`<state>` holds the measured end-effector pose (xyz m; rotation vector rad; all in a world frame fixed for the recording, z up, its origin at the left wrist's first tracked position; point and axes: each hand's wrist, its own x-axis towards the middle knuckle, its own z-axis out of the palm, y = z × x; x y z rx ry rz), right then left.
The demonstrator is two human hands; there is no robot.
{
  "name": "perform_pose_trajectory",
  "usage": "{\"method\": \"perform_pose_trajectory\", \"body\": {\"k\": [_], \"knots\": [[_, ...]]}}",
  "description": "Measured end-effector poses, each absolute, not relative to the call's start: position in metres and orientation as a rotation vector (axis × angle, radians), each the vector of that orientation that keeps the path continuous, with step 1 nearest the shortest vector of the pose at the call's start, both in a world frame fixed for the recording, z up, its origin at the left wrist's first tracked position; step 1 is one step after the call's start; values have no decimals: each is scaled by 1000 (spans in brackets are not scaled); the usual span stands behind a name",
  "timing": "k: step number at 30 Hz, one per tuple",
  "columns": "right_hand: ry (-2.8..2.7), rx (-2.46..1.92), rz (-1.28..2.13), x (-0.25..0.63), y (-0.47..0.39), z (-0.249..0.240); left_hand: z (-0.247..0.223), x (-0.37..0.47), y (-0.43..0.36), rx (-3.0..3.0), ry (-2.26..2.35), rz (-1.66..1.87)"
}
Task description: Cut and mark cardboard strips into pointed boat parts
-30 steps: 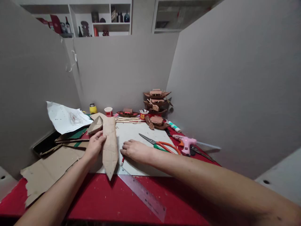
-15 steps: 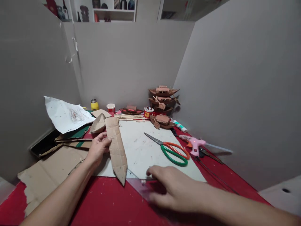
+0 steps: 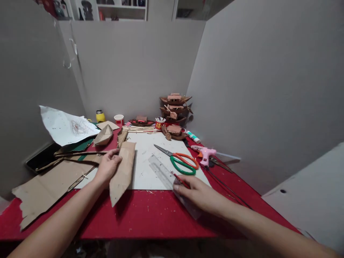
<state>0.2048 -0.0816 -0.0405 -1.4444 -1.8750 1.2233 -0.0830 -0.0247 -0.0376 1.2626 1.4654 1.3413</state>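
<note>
My left hand [image 3: 109, 165] grips the long edge of a brown cardboard strip [image 3: 124, 168], its pointed end toward me. Closed too, my right hand [image 3: 195, 191] holds a clear plastic ruler [image 3: 161, 170] together with a thin red pencil or pen [image 3: 180, 179]. The ruler slants over the front part of a white board [image 3: 142, 143]. Just beyond that hand lie scissors [image 3: 177, 159] with one orange and one green handle. A folded cardboard boat hull [image 3: 104, 135] sits behind my left hand.
Brown model boats [image 3: 176, 107] are stacked at the back right, near a red paper cup [image 3: 160, 123] and thin wooden sticks [image 3: 139, 129]. A pink glue gun [image 3: 205, 154] with a cord lies right. Cardboard sheets [image 3: 53, 186] and crumpled white paper [image 3: 67, 127] cover the left.
My right hand has closed on the ruler and red pencil and lifted them over the board. The left hand has turned the cardboard strip, its point now nearer the left. The view has shifted.
</note>
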Motion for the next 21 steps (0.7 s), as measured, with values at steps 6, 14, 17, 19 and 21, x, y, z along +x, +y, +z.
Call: {"method": "perform_pose_trajectory", "body": {"k": [6,14,17,19,21], "knots": [[-1202,-1252,1403,216,-48,-36,-43,-40,-26,1724,1616,1075],[-1021,-1111,1549,193,-24,-39,-53,-10,-4,2279,1469,912],[-979,-1021,1664,192,-31,-40,-62,-9,-13,2516,1309,675],[-953,-938,1747,192,-36,-38,-61,-11,-19,2624,1303,553],[-933,-910,1803,192,-40,-35,-58,-14,-22,2662,1319,503]]}}
